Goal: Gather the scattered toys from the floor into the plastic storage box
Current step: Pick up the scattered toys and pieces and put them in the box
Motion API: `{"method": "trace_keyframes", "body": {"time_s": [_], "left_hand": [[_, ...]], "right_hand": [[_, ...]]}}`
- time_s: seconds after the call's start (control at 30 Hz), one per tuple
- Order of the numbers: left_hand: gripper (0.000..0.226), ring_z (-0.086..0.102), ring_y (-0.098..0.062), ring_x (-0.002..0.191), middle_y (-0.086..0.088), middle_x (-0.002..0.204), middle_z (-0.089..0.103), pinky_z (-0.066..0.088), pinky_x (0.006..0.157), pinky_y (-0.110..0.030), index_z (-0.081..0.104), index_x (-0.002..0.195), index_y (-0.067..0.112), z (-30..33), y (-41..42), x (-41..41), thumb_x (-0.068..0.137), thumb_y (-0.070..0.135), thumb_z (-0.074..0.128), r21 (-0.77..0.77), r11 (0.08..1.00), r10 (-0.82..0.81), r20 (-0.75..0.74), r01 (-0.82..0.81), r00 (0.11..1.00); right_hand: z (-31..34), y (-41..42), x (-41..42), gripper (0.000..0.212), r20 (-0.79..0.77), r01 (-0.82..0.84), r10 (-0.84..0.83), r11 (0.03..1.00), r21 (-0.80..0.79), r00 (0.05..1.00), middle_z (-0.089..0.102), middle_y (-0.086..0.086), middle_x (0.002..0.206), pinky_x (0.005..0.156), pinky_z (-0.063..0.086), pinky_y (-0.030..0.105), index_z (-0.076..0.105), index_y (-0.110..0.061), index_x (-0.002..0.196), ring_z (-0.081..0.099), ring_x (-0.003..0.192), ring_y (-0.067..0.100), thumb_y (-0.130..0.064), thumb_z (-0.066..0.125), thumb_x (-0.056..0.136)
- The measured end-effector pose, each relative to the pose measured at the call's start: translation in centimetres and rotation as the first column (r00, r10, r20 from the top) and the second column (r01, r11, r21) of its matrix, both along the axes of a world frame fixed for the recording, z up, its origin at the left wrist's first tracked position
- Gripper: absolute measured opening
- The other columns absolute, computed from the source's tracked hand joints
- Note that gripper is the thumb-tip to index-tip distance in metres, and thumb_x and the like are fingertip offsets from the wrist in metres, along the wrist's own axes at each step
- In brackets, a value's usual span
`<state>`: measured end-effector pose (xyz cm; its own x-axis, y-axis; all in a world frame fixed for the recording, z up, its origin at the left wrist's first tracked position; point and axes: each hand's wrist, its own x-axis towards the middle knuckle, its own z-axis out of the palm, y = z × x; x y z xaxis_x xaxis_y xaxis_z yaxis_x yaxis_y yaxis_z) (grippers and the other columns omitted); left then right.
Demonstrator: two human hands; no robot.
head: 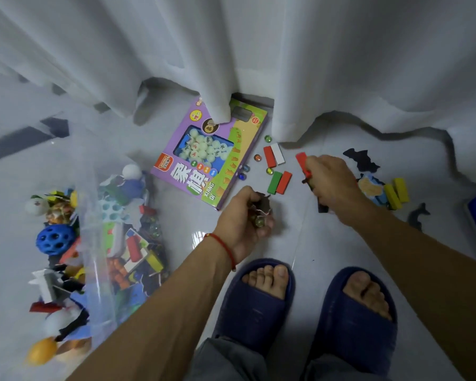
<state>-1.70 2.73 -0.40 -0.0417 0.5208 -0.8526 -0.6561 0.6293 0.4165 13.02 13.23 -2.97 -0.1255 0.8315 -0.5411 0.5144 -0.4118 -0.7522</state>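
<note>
Two dark blue slippers (305, 303) planted on the tiled floor (176, 232) are the closest thing here, with both forearms reaching out past them. The left hand (246, 221) is curled around a little stash — a marble and some dark jagged piece show between the fingers — so it looks like it's being used as a holding pouch to save trips. The right hand (331, 182) pinches a red block (302, 163) plus something dark underneath, probably stacking up a handful the same way. The clear plastic storage box (94, 243) sits off to the left on the floor, already piled with blocks, puzzle pieces, a blue holed ball (55, 240) and a few white balls. Still loose: red, white and green blocks (278, 171) near the curtain (231, 50), some marbles, yellow blocks (396, 191), dark foam shapes. The purple chess-game box (209, 152) lies flat, half tucked under the curtain hem — its round pieces are still packed inside.
</note>
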Motion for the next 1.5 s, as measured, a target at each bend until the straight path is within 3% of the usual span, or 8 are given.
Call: {"method": "trace_keyframes", "body": {"time_s": [0.1,0.2,0.57,0.77,0.87,1.07,1.2,1.5], "left_hand": [[0.026,0.052,-0.020,0.058,-0.011,0.069,0.057,0.045,0.046,-0.021,0.060,0.066,0.008,3.2,-2.4,0.5,0.084,0.021,0.048,0.040,0.994,0.097,0.113,-0.102,0.989],[0.025,0.057,-0.022,0.062,-0.013,0.073,0.061,0.047,0.049,-0.022,0.063,0.073,0.005,7.6,-5.7,-0.4,0.086,0.020,0.048,0.124,0.990,0.056,0.102,-0.068,0.993],[0.020,0.066,-0.027,0.068,-0.017,0.079,0.069,0.058,0.062,-0.029,0.069,0.084,-0.007,19.0,-22.4,-14.6,0.088,0.008,0.055,0.154,0.981,0.180,-0.500,-0.118,0.847],[0.022,0.066,-0.036,0.090,-0.024,0.105,0.066,0.056,0.088,-0.053,0.066,0.102,-0.005,19.3,-27.4,-18.8,0.088,0.012,0.059,-0.008,0.989,0.121,-0.534,-0.149,0.836],[0.032,0.063,-0.038,0.107,-0.021,0.117,0.064,0.056,0.089,-0.051,0.065,0.111,0.003,20.3,-27.4,-18.4,0.085,0.020,0.062,0.008,0.997,0.071,-0.538,-0.079,0.840],[0.022,0.061,-0.022,0.088,-0.011,0.101,0.065,0.057,0.084,-0.044,0.066,0.110,0.015,23.1,-22.2,-13.4,0.092,0.012,0.053,0.177,0.981,0.058,-0.669,0.083,0.741],[0.019,0.063,-0.019,0.093,-0.007,0.105,0.068,0.057,0.082,-0.037,0.069,0.105,0.018,22.5,-16.5,-7.6,0.092,0.014,0.056,0.241,0.934,-0.046,-0.649,0.263,0.759],[0.043,0.052,-0.018,0.123,0.000,0.139,0.054,0.042,0.101,-0.029,0.055,0.135,0.018,8.1,-4.1,-1.0,0.092,0.022,0.057,-0.161,0.728,-0.495,-0.797,0.667,0.347]], "right_hand": [[3.9,-2.7,3.0,0.026,-0.515,-0.027,-0.278,0.861,-0.508,0.811,0.045,0.006,0.061,0.034,0.024,0.020,0.041,-0.014,0.074,0.037,0.041,0.012,-0.026,0.034,0.096],[9.7,-4.9,3.3,0.023,-0.573,-0.218,-0.100,0.861,-0.459,0.814,0.052,0.014,0.063,0.028,0.024,0.017,0.043,-0.009,0.085,0.036,0.036,0.011,-0.022,0.032,0.100],[30.1,-14.6,-16.7,0.012,-0.185,-0.789,0.768,0.583,-0.195,0.613,0.066,0.011,0.082,0.049,0.041,0.025,0.063,-0.005,0.089,0.054,0.067,0.019,-0.016,0.062,0.092],[29.1,-21.1,-23.1,0.027,-0.035,-0.715,0.733,0.651,-0.256,0.680,0.064,0.018,0.107,0.056,0.061,0.031,0.057,0.003,0.111,0.070,0.082,0.028,-0.014,0.066,0.092],[29.2,-21.2,-22.3,0.030,0.038,-0.692,0.728,0.665,-0.280,0.684,0.064,0.018,0.114,0.037,0.050,0.022,0.052,-0.003,0.117,0.074,0.080,0.029,-0.022,0.060,0.096],[31.5,-12.3,-14.0,0.028,0.057,-0.597,0.610,0.788,-0.150,0.790,0.070,0.019,0.108,0.080,0.061,0.045,0.067,-0.002,0.111,0.072,0.091,0.032,-0.023,0.065,0.092],[30.2,-6.0,-4.3,0.024,0.153,-0.413,0.412,0.910,-0.026,0.898,0.070,0.018,0.106,0.072,0.058,0.038,0.064,-0.002,0.110,0.069,0.081,0.028,-0.021,0.061,0.096],[13.5,-1.5,7.3,0.025,0.634,-0.714,0.616,0.686,-0.140,0.468,0.064,0.002,0.119,0.085,0.048,0.033,0.062,-0.025,0.116,0.058,0.100,0.020,-0.030,0.053,0.093]]}}
